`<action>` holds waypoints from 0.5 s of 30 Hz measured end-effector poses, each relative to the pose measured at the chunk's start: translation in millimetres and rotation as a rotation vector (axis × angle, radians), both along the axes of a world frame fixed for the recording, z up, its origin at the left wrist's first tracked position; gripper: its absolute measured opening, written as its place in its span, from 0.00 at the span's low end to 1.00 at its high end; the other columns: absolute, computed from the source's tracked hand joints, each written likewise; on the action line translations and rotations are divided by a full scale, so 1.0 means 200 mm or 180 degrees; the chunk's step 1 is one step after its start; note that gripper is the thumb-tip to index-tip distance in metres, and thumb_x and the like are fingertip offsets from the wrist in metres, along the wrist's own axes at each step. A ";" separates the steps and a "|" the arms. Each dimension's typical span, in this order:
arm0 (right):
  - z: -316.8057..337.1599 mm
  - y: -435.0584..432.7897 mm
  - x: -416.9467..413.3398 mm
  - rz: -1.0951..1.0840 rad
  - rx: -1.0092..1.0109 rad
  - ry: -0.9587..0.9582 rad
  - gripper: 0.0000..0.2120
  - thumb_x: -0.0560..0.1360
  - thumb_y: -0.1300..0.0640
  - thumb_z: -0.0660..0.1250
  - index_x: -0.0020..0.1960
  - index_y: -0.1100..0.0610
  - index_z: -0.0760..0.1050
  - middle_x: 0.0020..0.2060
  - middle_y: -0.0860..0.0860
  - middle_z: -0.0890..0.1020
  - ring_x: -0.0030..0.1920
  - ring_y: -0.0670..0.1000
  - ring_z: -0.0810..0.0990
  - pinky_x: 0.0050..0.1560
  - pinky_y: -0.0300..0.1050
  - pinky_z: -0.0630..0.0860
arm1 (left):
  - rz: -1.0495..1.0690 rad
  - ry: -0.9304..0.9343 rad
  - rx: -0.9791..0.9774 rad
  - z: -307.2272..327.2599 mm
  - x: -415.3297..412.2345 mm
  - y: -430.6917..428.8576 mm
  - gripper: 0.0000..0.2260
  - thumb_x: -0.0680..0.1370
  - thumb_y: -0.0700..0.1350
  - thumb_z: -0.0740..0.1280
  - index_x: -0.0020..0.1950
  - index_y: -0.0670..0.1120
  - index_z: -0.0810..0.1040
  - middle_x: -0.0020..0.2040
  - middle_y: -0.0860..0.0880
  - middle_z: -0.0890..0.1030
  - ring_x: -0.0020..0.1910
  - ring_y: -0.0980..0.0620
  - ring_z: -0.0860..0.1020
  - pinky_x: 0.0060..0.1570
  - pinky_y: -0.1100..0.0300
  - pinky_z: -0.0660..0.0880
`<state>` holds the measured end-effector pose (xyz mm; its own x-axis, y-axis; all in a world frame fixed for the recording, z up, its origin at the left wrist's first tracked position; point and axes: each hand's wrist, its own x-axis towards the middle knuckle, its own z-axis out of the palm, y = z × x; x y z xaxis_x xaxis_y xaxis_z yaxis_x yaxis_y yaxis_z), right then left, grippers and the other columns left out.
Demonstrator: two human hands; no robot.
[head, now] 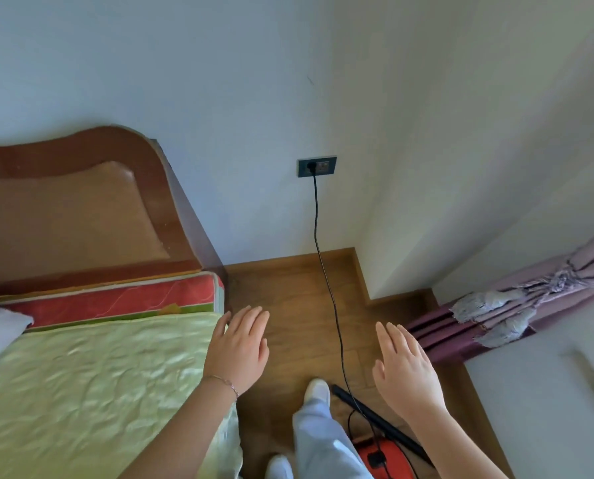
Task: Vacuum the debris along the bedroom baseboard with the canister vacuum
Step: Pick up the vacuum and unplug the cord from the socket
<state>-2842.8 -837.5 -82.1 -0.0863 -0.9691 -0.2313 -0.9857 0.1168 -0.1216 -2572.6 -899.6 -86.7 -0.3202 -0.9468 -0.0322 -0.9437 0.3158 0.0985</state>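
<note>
My left hand (237,344) and my right hand (404,368) hover palm-down over the wooden floor with fingers straight, and neither holds anything. Below them, at the bottom of the view, sits the red canister vacuum (382,458), partly hidden by my leg. Its black wand (378,418) lies slanted on the floor beside my foot. The black power cord (323,257) runs from the vacuum up to a dark wall socket (317,166), where it is plugged in. A wooden baseboard (288,262) lines the wall and steps round the corner.
A bed with a green sheet (91,382), red mattress edge and brown headboard (71,205) fills the left. Tied purple curtains (516,305) hang at the right. The floor strip (295,305) between bed and wall is narrow. My feet in white socks stand on it.
</note>
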 end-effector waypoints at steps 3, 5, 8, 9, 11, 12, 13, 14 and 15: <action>0.01 -0.20 -0.04 0.0054 0.0249 -0.0155 0.30 0.80 0.50 0.53 0.77 0.54 0.46 0.77 0.52 0.55 0.77 0.52 0.50 0.74 0.46 0.44 | 0.0030 -0.0125 -0.0017 0.03 -0.05 -0.20 0.20 0.64 0.47 0.75 0.55 0.47 0.82 0.54 0.49 0.83 0.54 0.48 0.81 0.55 0.46 0.75; 0.03 -0.35 -0.06 0.0120 0.0308 -0.0172 0.30 0.80 0.50 0.51 0.78 0.54 0.43 0.77 0.51 0.52 0.77 0.51 0.48 0.74 0.45 0.42 | 0.0072 -0.0140 -0.0024 0.06 -0.09 -0.35 0.20 0.63 0.47 0.75 0.54 0.47 0.82 0.53 0.49 0.83 0.54 0.48 0.81 0.55 0.46 0.75; 0.04 -0.55 -0.09 0.0204 0.0282 -0.0201 0.30 0.80 0.50 0.51 0.78 0.53 0.43 0.77 0.51 0.54 0.77 0.52 0.49 0.75 0.45 0.45 | 0.0096 -0.0098 -0.0032 0.08 -0.16 -0.55 0.20 0.64 0.46 0.75 0.55 0.47 0.82 0.53 0.50 0.83 0.54 0.49 0.81 0.56 0.47 0.75; 0.04 -0.62 -0.10 0.0240 0.0277 -0.0185 0.30 0.80 0.50 0.51 0.77 0.53 0.43 0.77 0.51 0.55 0.77 0.52 0.50 0.75 0.46 0.46 | 0.0069 -0.0091 -0.0022 0.08 -0.18 -0.61 0.19 0.64 0.46 0.75 0.55 0.47 0.81 0.53 0.50 0.83 0.55 0.50 0.81 0.56 0.47 0.74; 0.04 -0.74 -0.10 0.0300 0.0299 -0.0147 0.30 0.80 0.51 0.51 0.77 0.54 0.42 0.77 0.51 0.55 0.76 0.52 0.51 0.75 0.47 0.48 | 0.0018 -0.0057 0.0018 0.07 -0.20 -0.71 0.19 0.65 0.46 0.74 0.55 0.47 0.81 0.54 0.50 0.83 0.56 0.50 0.80 0.57 0.47 0.74; 0.04 -0.81 -0.09 0.0313 0.0321 -0.0113 0.30 0.80 0.51 0.51 0.77 0.54 0.42 0.77 0.52 0.55 0.76 0.52 0.52 0.76 0.47 0.49 | 0.0013 -0.0039 0.0006 0.07 -0.21 -0.77 0.19 0.65 0.47 0.74 0.56 0.47 0.81 0.54 0.50 0.83 0.56 0.50 0.80 0.57 0.47 0.74; 0.03 -0.87 -0.09 0.0315 0.0353 -0.0103 0.30 0.80 0.51 0.51 0.77 0.54 0.43 0.77 0.52 0.55 0.76 0.52 0.52 0.76 0.47 0.49 | 0.0008 -0.0033 0.0006 0.07 -0.21 -0.82 0.19 0.65 0.47 0.74 0.56 0.47 0.81 0.54 0.50 0.83 0.56 0.50 0.80 0.57 0.47 0.75; 0.03 -0.93 -0.08 0.0308 0.0386 -0.0115 0.30 0.80 0.51 0.51 0.77 0.54 0.43 0.77 0.52 0.55 0.76 0.52 0.52 0.76 0.47 0.49 | -0.0006 -0.0017 0.0022 0.05 -0.21 -0.88 0.19 0.65 0.47 0.74 0.56 0.48 0.81 0.54 0.50 0.83 0.55 0.50 0.81 0.56 0.48 0.75; 0.02 -1.00 -0.07 0.0302 0.0416 -0.0110 0.30 0.80 0.51 0.51 0.77 0.54 0.42 0.77 0.52 0.55 0.76 0.52 0.52 0.76 0.47 0.50 | -0.0024 -0.0006 0.0044 0.04 -0.21 -0.95 0.20 0.65 0.48 0.74 0.55 0.48 0.81 0.54 0.50 0.83 0.55 0.50 0.81 0.56 0.48 0.76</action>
<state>-2856.8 -1038.3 -78.0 0.0145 -0.9339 -0.3572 -0.9885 0.0403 -0.1456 -2614.8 -1090.1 -79.1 -0.3271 -0.9439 -0.0458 -0.9415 0.3214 0.1011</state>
